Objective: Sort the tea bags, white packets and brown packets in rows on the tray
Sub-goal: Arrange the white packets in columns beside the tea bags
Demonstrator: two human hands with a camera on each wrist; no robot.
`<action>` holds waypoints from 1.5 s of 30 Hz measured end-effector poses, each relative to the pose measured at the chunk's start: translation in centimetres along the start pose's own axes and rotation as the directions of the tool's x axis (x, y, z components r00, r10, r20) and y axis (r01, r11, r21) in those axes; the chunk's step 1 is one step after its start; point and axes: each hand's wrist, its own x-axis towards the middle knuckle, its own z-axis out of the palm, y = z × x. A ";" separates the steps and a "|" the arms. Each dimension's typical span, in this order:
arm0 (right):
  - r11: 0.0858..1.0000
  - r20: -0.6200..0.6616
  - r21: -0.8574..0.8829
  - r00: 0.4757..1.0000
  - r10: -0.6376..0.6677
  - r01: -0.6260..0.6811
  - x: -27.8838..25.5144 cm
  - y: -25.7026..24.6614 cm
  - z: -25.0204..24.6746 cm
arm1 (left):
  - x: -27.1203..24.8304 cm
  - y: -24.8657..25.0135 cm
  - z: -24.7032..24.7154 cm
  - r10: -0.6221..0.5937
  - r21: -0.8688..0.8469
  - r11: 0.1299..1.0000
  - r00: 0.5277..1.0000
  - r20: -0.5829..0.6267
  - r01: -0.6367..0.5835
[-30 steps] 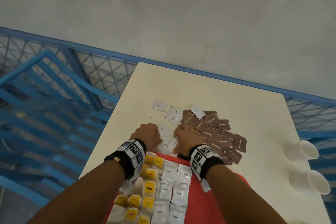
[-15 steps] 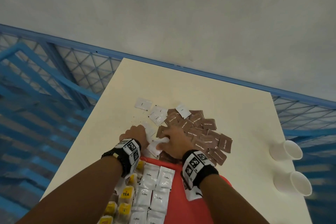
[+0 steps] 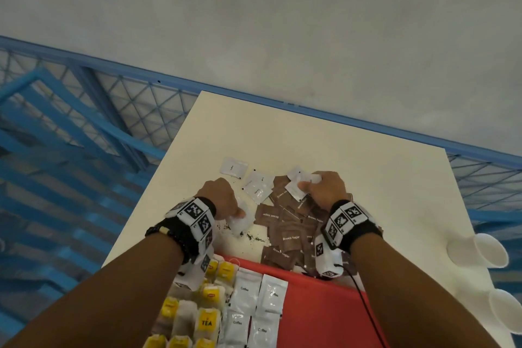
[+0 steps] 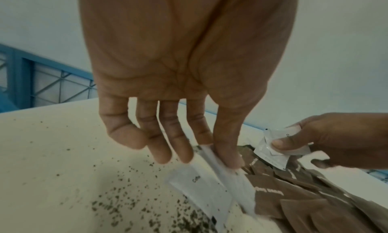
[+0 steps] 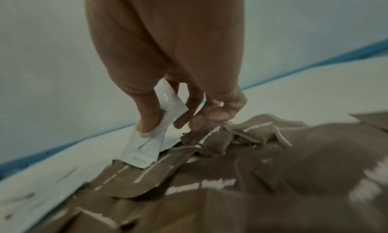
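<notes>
My left hand (image 3: pixel 226 202) (image 4: pixel 218 155) pinches white packets (image 3: pixel 240 220) (image 4: pixel 212 186) between thumb and forefinger just above the table. My right hand (image 3: pixel 319 192) (image 5: pixel 168 120) pinches other white packets (image 3: pixel 296 191) (image 5: pixel 144 147) (image 4: pixel 270 150) over the far end of the brown packet pile (image 3: pixel 291 234) (image 5: pixel 252 178). Two more white packets (image 3: pixel 233 168) lie loose on the table beyond my left hand. The red tray (image 3: pixel 319 305) sits nearest me, with yellow-tagged tea bags (image 3: pixel 209 319) in left rows and white packets (image 3: pixel 257 311) beside them.
Spilled tea grains (image 3: pixel 254 239) (image 4: pixel 126 203) dot the cream table (image 3: pixel 367 178) by my left hand. Two white paper cups (image 3: pixel 480 251) lie at the table's right edge. A blue mesh railing (image 3: pixel 113 110) runs behind and left of the table.
My right hand moved forward and right from beside the left hand to the far end of the brown pile, carrying white packets. My left hand lifted white packets off the table.
</notes>
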 end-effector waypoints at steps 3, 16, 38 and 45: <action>0.968 0.019 -0.242 0.998 -0.065 0.067 1.1 -1.3 0.4 | 0.5 0.2 0.8 0.013 0.023 1.000 0.999 -0.046 -0.012; 0.970 -0.040 -0.095 0.973 -0.229 0.224 0.6 -2.7 0.8 | 0.6 0.9 3.5 0.084 0.052 0.996 0.990 -0.110 -0.079; 0.960 0.220 -0.053 0.941 -0.258 0.276 -3.9 -9.1 2.8 | -6.7 -7.2 -1.7 0.170 -0.934 -0.232 0.957 0.235 0.271; 0.803 0.350 0.587 0.926 -0.140 -0.100 -16.1 -8.1 -1.1 | -10.7 -4.3 0.2 0.198 -0.959 -0.041 0.943 0.267 0.280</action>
